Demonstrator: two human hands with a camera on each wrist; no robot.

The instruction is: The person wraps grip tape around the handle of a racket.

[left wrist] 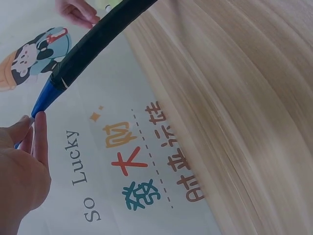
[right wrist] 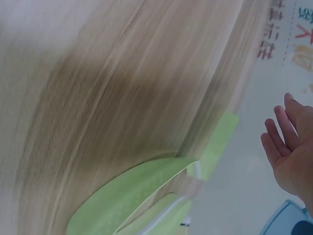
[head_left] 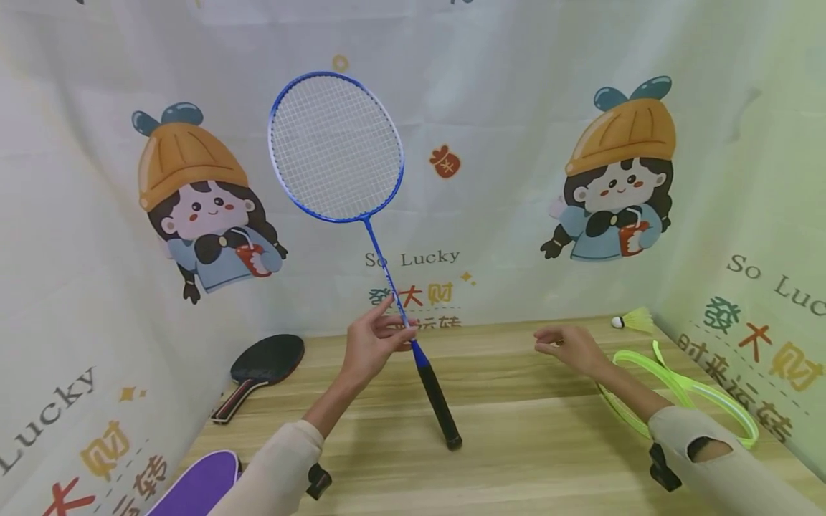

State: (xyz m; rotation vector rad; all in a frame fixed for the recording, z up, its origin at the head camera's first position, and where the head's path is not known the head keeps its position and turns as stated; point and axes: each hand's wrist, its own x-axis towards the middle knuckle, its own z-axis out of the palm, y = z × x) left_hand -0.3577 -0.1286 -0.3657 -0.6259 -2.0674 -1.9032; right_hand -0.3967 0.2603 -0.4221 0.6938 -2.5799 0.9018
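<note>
A blue badminton racket (head_left: 379,247) with white strings stands tilted above the table, head up and black grip (head_left: 439,405) down. My left hand (head_left: 374,340) pinches its shaft just above the blue cone, between thumb and fingers. In the left wrist view the black handle (left wrist: 98,44) slants away from the left hand (left wrist: 24,171). My right hand (head_left: 571,347) hovers over the right part of the table, holding nothing, its fingers loosely bent. The right wrist view shows the right hand (right wrist: 293,147) apart from the yellow-green strap (right wrist: 122,196) below.
A black table tennis paddle (head_left: 267,360) lies at the back left of the wooden table (head_left: 516,444). A purple paddle-like thing (head_left: 200,487) is at the front left, partly behind the sleeve. The neon strap (head_left: 710,394) and a yellow shuttlecock (head_left: 632,320) lie right. Printed cloth surrounds the table.
</note>
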